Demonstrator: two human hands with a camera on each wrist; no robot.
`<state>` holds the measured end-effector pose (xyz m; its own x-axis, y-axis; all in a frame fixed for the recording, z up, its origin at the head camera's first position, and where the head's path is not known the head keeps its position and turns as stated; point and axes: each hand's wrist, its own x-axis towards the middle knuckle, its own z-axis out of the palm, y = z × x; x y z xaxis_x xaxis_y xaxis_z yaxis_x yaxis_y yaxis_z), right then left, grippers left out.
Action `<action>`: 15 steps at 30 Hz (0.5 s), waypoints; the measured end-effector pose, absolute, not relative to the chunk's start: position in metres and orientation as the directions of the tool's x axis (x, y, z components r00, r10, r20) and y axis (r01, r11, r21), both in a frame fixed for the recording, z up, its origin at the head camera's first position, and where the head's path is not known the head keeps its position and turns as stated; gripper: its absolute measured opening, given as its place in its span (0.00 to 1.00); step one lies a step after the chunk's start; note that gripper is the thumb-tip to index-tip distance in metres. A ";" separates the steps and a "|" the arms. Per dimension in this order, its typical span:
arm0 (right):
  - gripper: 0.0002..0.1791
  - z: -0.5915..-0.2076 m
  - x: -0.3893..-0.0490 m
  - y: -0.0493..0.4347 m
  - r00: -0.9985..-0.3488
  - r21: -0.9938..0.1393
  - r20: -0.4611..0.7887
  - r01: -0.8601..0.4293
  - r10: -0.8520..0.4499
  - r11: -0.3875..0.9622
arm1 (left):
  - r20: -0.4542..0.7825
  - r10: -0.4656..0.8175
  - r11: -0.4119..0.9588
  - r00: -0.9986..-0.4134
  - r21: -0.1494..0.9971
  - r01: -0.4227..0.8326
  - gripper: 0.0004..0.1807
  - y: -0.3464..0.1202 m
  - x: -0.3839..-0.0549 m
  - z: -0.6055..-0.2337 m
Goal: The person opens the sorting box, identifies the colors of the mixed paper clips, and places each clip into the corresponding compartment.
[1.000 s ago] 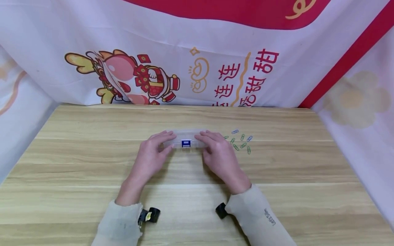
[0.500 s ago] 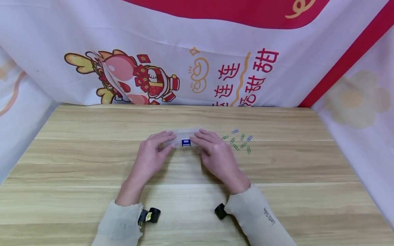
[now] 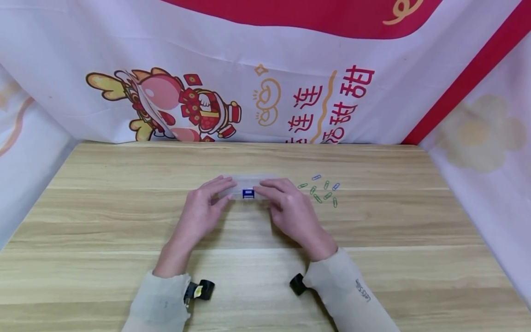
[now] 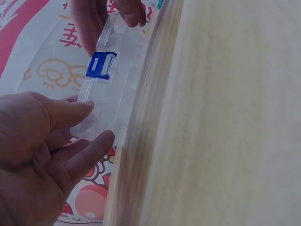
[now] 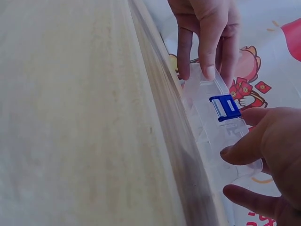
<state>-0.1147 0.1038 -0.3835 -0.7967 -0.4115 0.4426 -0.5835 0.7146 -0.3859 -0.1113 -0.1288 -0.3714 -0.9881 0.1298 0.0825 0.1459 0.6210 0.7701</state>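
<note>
A clear plastic compartment box [image 3: 244, 181] lies crosswise on the table, with a blue latch [image 3: 248, 193] at the middle of its near side. My left hand [image 3: 202, 205] holds the box's left end, thumb on the near side and fingers over the top. At the right end, my right hand [image 3: 293, 207] grips the box with its thumb against the front. Its index finger [image 5: 251, 114] reaches right beside the latch. In the left wrist view the latch [image 4: 100, 65] lies across the seam of the lid. The compartments look see-through, and the hands cover both ends.
Several green and blue paper clips [image 3: 327, 196] lie scattered on the wooden table [image 3: 257, 286], just right of my right hand. A white cloth [image 3: 249, 41] with red lettering and a cartoon figure hangs behind the table's back edge.
My right hand has slid a little left along the box, its fingers now closer to the latch. The left hand stays at its end; the paper clips have not moved.
</note>
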 end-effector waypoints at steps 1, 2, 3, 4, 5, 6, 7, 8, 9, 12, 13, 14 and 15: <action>0.26 -0.383 -0.115 0.104 -0.801 -0.395 0.435 -0.580 -0.411 0.713 | 0.083 0.130 0.621 -0.988 0.770 0.147 0.21 -0.129 -0.111 -0.371; 0.26 -0.382 -0.114 0.104 -0.807 -0.403 0.425 -0.574 -0.410 0.713 | 0.084 0.130 0.622 -0.988 0.769 0.147 0.21 -0.128 -0.111 -0.371; 0.26 -0.381 -0.114 0.103 -0.813 -0.411 0.416 -0.568 -0.408 0.713 | 0.087 0.130 0.622 -0.988 0.768 0.149 0.21 -0.128 -0.112 -0.372; 0.25 -0.381 -0.114 0.103 -0.818 -0.418 0.408 -0.562 -0.405 0.713 | 0.090 0.130 0.624 -0.988 0.767 0.152 0.21 -0.128 -0.112 -0.372; 0.25 -0.381 -0.114 0.103 -0.825 -0.425 0.397 -0.553 -0.402 0.717 | 0.092 0.129 0.625 -0.987 0.765 0.153 0.20 -0.127 -0.112 -0.372; 0.24 -0.380 -0.114 0.102 -0.832 -0.429 0.388 -0.544 -0.397 0.721 | 0.095 0.128 0.627 -0.987 0.763 0.155 0.20 -0.127 -0.112 -0.372; 0.24 -0.380 -0.114 0.102 -0.837 -0.433 0.381 -0.538 -0.393 0.724 | 0.098 0.129 0.629 -0.987 0.761 0.158 0.20 -0.126 -0.112 -0.372; 0.24 -0.380 -0.114 0.102 -0.842 -0.435 0.374 -0.530 -0.390 0.728 | 0.101 0.130 0.632 -0.986 0.758 0.161 0.21 -0.126 -0.112 -0.372; 0.24 -0.380 -0.114 0.102 -0.846 -0.437 0.368 -0.524 -0.387 0.731 | 0.104 0.133 0.634 -0.986 0.756 0.165 0.21 -0.126 -0.112 -0.372; 0.23 -0.380 -0.114 0.102 -0.849 -0.432 0.361 -0.519 -0.386 0.738 | 0.115 0.143 0.640 -0.983 0.747 0.180 0.21 -0.125 -0.112 -0.372; 0.23 -0.380 -0.114 0.101 -0.847 -0.427 0.363 -0.522 -0.389 0.738 | 0.117 0.146 0.640 -0.982 0.746 0.184 0.21 -0.125 -0.112 -0.372; 0.23 -0.380 -0.114 0.102 -0.843 -0.421 0.367 -0.528 -0.394 0.737 | 0.119 0.147 0.639 -0.982 0.746 0.186 0.21 -0.124 -0.112 -0.372; 0.23 -0.380 -0.114 0.102 -0.837 -0.414 0.372 -0.536 -0.400 0.736 | 0.119 0.148 0.638 -0.982 0.747 0.187 0.21 -0.125 -0.112 -0.372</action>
<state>-0.1141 0.1017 -0.3802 -0.8375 -0.4000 0.3723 -0.5356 0.7358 -0.4144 -0.1118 -0.1245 -0.3716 -0.9818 0.1478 0.1193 0.1868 0.6380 0.7470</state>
